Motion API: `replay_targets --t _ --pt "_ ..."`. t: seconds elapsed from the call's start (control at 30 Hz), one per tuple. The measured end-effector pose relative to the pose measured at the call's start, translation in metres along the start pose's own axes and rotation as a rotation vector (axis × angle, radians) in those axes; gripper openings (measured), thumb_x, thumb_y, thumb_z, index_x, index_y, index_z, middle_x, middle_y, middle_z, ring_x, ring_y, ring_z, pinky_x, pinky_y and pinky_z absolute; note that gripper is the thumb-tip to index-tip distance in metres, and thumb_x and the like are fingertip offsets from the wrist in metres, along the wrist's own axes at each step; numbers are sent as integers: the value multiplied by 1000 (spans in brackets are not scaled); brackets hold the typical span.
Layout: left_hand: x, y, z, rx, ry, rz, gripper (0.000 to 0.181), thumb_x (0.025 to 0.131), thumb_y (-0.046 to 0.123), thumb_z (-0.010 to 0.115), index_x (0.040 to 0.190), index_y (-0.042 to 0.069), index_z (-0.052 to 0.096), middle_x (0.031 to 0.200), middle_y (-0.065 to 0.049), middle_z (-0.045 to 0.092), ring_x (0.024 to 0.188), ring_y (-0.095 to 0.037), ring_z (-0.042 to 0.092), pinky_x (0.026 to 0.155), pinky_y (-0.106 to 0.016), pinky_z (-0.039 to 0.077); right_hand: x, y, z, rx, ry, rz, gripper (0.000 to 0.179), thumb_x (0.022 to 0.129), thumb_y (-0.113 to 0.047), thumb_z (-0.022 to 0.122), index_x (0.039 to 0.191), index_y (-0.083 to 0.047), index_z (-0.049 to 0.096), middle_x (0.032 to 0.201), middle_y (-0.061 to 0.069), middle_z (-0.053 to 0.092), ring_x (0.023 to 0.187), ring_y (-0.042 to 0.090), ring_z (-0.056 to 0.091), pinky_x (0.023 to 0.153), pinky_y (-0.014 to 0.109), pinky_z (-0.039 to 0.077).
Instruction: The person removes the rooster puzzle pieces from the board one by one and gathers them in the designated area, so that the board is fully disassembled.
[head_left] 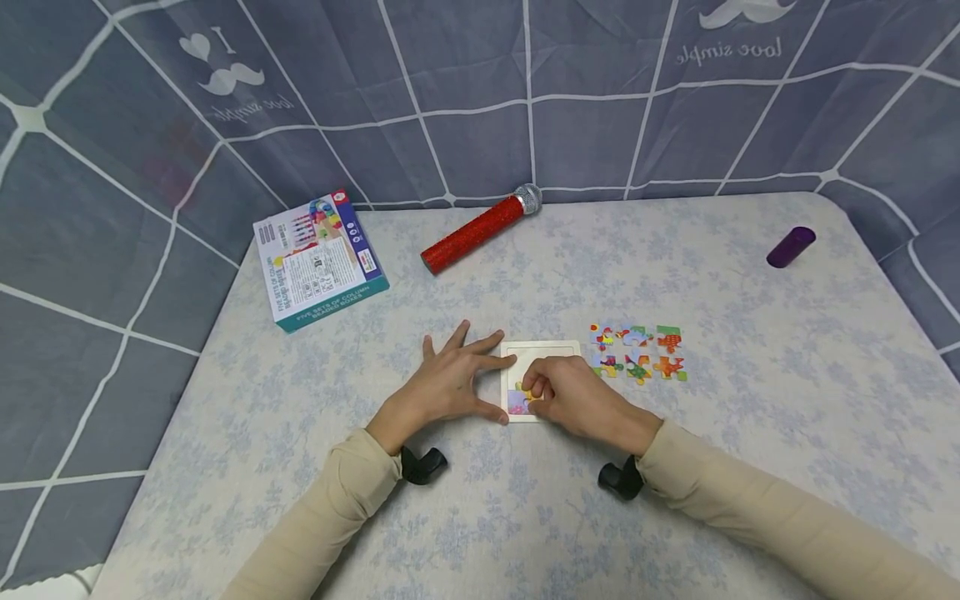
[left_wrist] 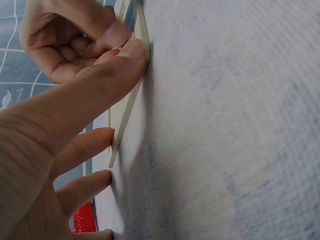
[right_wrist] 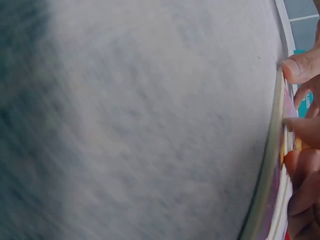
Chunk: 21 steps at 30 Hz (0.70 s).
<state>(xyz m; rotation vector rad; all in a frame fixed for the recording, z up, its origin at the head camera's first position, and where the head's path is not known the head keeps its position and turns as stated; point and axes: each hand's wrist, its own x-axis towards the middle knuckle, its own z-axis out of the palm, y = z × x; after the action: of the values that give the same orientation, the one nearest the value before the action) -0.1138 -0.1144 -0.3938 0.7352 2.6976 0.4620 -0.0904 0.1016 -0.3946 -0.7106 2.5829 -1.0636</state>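
Flat on a white cloth [head_left: 480, 533] with pale blue flowers, a wooden puzzle tray [head_left: 540, 344] with a light rim, set between both hands. At the left side of the tray, the left hand [head_left: 453, 379] with fingers spread wide, thumb tip at the near left corner and pointer finger reaching onto the left rim, the last two fingers out over the cloth. Over the near part of the tray, the right hand [head_left: 577, 396] with fingers bent in toward the palm, thumb and pointer finger pinching a small yellow puzzle piece [head_left: 531, 398]. Just left of that pinch, in the near left corner of the tray, a purple and pink patch of puzzle picture [head_left: 516, 402]. Hard to tell where one piece ends and the next begins, with fingertips in the way. Just right of the tray, six bright loose puzzle pieces [head_left: 638, 367] in two rows of three. Farther back, a sparkly red microphone [head_left: 480, 235] with a silver head, lying down. Far left, a bead toy box [head_left: 318, 258]; far right, a purple tube [head_left: 791, 247]. Behind everything, a gray-blue curtain [head_left: 480, 83] with white lines. On both arms, tan sleeves [head_left: 322, 508].
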Motion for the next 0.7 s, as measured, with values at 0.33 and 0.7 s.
replay_targets --t 0.33,0.7 --pt "0 -1 1 -8 -4 -2 84 64 57 86 139 31 58 159 3 30 148 -42 8 99 -82 7 0 7 -10 242 6 49 13 86 0 63 88 -11 70 75 -4 67 67 12 63 64 28 52" --pt "2 0 1 -10 -11 -9 85 63 55 87 139 30 57 158 2 31 148 -41 9 99 -82 7 -31 33 -43 308 49 267 9 85 -13 74 92 -8 71 77 5 70 70 20 64 62 26 50"
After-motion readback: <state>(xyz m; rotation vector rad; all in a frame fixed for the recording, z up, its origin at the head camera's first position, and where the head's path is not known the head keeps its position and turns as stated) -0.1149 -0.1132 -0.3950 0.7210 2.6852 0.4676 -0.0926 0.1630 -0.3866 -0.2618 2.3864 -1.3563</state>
